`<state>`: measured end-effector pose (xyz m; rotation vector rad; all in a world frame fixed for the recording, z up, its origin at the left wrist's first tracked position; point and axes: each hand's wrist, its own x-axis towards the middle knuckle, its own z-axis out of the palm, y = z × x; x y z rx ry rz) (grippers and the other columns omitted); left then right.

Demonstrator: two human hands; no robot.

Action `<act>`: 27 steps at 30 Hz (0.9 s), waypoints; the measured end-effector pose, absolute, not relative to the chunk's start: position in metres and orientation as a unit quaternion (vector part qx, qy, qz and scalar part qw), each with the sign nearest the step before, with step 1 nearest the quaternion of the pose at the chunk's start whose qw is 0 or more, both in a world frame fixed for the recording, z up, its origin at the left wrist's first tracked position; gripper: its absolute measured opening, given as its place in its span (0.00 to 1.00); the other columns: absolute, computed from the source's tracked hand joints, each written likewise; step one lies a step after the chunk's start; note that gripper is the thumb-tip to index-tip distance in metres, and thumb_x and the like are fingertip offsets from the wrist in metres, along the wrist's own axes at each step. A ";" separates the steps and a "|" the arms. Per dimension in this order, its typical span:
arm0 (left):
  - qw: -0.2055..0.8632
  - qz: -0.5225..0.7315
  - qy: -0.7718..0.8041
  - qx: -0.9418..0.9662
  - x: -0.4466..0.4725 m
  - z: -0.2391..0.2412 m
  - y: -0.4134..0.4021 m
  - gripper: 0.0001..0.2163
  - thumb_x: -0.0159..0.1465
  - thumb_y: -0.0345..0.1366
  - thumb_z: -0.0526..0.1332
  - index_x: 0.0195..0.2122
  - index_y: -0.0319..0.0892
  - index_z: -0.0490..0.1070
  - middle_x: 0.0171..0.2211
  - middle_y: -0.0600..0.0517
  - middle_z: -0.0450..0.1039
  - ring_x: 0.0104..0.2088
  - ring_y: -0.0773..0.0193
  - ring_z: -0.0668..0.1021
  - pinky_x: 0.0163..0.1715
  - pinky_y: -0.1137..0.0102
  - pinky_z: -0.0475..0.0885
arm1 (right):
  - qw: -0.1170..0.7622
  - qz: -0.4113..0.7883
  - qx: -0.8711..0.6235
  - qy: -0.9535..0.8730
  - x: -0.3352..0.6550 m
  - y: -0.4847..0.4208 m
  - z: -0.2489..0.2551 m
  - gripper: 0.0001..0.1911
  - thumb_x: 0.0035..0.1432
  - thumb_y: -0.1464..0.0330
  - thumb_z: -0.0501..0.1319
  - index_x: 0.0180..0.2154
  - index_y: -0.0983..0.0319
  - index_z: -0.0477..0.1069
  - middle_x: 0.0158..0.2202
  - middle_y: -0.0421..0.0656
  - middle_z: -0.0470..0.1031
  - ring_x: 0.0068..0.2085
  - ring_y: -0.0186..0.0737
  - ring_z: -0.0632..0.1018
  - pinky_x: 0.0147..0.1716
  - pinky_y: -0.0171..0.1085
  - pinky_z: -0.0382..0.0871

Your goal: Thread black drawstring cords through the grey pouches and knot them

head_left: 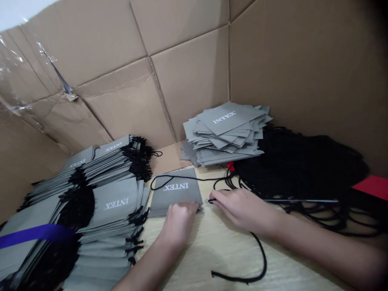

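Note:
A flat grey fabric pouch (172,198) printed INTEX lies in front of me on the table. My left hand (181,218) is closed at its lower right corner, fingertips pinching the edge. Just right of that corner, my right hand (235,208) grips a thin metal rod (306,201), which sticks out behind the hand toward the right. Black cord (194,178) shows at the rod's tip and loops across the top of the pouch. A loose cord end (239,279) curls on the table below my right hand.
Stacked grey pouches with cords (115,206) fill the left side, with a purple strip (36,234) across some. A pile of grey pouches (226,133) stands at the back. Black cord is heaped (309,161) at right, near a red piece (371,186). Cardboard walls (188,76) enclose the table (224,250).

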<state>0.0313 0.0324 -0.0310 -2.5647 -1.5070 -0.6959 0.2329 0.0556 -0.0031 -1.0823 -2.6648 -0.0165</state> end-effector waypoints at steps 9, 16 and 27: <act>0.062 -0.431 -0.425 -0.793 0.032 -0.029 0.020 0.07 0.59 0.29 0.60 0.29 0.41 0.78 0.29 0.52 0.80 0.28 0.64 0.82 0.33 0.74 0.78 | 0.214 0.016 -0.340 -0.916 0.231 0.051 -0.012 0.08 0.62 0.70 0.50 0.37 0.61 0.67 0.31 0.41 0.76 0.30 0.37 0.76 0.25 0.34 0.58; 0.095 -0.485 -0.365 -0.789 0.031 -0.023 0.016 0.05 0.59 0.29 0.61 0.31 0.39 0.77 0.29 0.49 0.80 0.28 0.64 0.82 0.33 0.74 0.79 | 0.227 0.000 -0.317 -0.921 0.233 0.048 -0.008 0.09 0.63 0.69 0.49 0.32 0.62 0.66 0.27 0.40 0.74 0.26 0.34 0.73 0.23 0.34 0.54; 0.138 -0.449 -0.331 -0.818 0.031 -0.024 0.016 0.05 0.60 0.27 0.59 0.33 0.39 0.76 0.29 0.50 0.80 0.29 0.65 0.81 0.32 0.75 0.78 | 0.237 -0.032 -0.304 -0.922 0.232 0.046 -0.012 0.10 0.62 0.70 0.51 0.29 0.62 0.66 0.24 0.39 0.73 0.24 0.33 0.71 0.23 0.33 0.52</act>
